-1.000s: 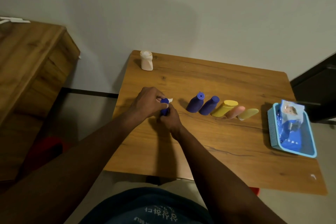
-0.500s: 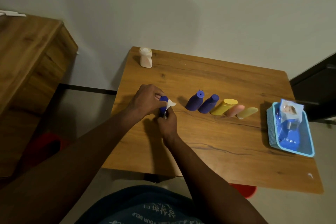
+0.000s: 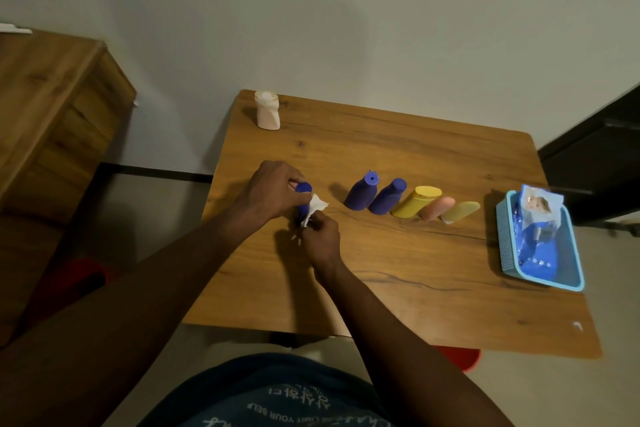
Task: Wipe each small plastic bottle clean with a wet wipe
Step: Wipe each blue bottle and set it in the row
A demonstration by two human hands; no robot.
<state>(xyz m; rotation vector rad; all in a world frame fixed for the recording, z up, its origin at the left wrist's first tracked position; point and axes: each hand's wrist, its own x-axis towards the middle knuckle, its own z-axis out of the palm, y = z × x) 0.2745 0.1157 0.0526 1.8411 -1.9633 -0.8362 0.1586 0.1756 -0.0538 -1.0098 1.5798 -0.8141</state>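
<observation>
At the near-left part of the light-brown wooden table (image 3: 398, 288), we grip a small dark-blue plastic bottle (image 3: 304, 199) between both hands. Our left hand (image 3: 273, 189) is curled closed over the bottle's cap end from about ten o'clock, and our right hand (image 3: 320, 241) is pinched tight at about five o'clock of it, holding a crumpled white wet wipe (image 3: 316, 207) against the bottle's right flank. The bottle looks roughly upright between the two hands, though our fingers hide most of its body and we cannot say whether its base touches the table.

We judge the bottle light and fairly stiff, a smooth shell that would turn slick once damp, so the firm hold belongs at the cap and shoulder while the soft, limp wipe is dragged along the body.

At three o'clock of our hands, well apart, stand the others in a close row: two more dark-blue plastic bottles (image 3: 362, 192) (image 3: 388, 196), leaning side by side, then a yellow flat-capped bottle (image 3: 415, 201), a small pink bottle (image 3: 437, 208) and a pale olive-yellow bottle (image 3: 460, 211), each just beside the next. Farther right, near the table's edge, a light-blue plastic basket (image 3: 505, 236) holds a blue wet-wipe packet (image 3: 538, 229). At the far-left corner, about twelve o'clock of our hands, a cream-white bottle (image 3: 267, 111) stands alone.
</observation>
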